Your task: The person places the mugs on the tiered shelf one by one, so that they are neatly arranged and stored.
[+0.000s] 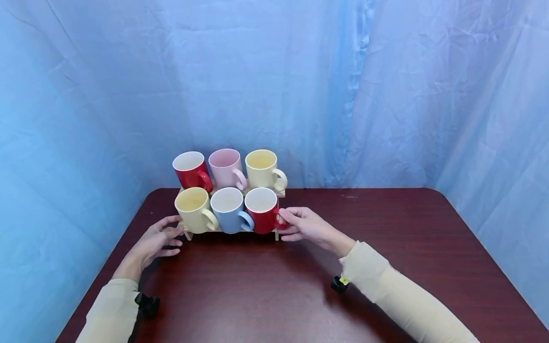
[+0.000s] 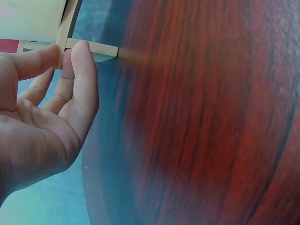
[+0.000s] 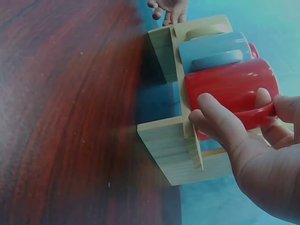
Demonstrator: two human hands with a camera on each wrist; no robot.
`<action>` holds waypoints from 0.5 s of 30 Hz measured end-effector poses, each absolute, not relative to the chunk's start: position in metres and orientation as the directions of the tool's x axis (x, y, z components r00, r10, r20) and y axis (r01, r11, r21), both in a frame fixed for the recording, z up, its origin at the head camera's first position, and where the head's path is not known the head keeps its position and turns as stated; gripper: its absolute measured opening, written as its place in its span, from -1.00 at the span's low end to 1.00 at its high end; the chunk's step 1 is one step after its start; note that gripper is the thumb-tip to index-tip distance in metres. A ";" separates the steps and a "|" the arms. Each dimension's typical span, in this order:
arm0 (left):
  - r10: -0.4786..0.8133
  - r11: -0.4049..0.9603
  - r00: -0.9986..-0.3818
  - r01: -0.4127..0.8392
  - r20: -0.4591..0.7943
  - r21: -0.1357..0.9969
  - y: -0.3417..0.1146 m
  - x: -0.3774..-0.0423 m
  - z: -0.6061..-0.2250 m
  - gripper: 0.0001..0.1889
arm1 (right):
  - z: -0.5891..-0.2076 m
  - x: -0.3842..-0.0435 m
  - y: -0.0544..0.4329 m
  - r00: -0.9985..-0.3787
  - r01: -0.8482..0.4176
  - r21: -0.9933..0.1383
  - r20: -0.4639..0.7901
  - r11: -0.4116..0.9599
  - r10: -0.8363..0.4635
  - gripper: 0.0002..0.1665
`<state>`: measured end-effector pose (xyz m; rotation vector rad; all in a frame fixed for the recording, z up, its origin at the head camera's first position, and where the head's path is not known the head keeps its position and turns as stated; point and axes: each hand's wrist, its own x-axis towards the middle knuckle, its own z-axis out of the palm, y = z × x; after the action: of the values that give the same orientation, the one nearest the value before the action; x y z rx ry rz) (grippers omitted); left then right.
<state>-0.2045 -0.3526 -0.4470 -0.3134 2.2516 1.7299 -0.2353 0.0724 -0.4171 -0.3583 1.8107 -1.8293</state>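
Note:
A two-tier wooden rack (image 3: 164, 145) carries two rows of upright mugs. Its front row holds a yellow mug (image 1: 191, 220), a light blue mug (image 1: 228, 219) and a red mug (image 1: 259, 219). My right hand (image 1: 310, 229) pinches the front red mug's handle between thumb and fingers, and that mug sits on the lower tier's right end. At the opposite end, my left hand (image 1: 155, 240) holds the rack's corner, with the thumb on one side of the wood and fingertips on the other in the left wrist view.
Behind, on the upper tier, stand another red mug (image 1: 187, 177), a pink mug (image 1: 224, 175) and a second yellow mug (image 1: 259, 175). The dark red wooden table (image 1: 257, 290) extends in front and to the right. Blue curtains (image 1: 266, 85) hang close behind the rack.

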 end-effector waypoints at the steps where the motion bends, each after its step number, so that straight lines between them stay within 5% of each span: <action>1: 0.001 0.260 -0.936 -0.339 -0.351 0.904 -0.352 -0.205 -0.447 -0.33 | -0.418 -0.234 0.073 -0.825 0.186 -0.982 -0.178 0.040 -0.536 -0.64; 15: 0.007 0.290 -0.936 -0.336 -0.353 0.896 -0.350 -0.205 -0.446 -0.34 | -0.421 -0.233 0.073 -0.840 0.205 -0.977 -0.202 0.051 -0.503 -0.64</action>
<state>-0.2046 -0.3503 -0.4461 -0.2997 2.2735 1.6889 -0.2326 0.0731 -0.4214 -0.2986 1.8326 -1.8412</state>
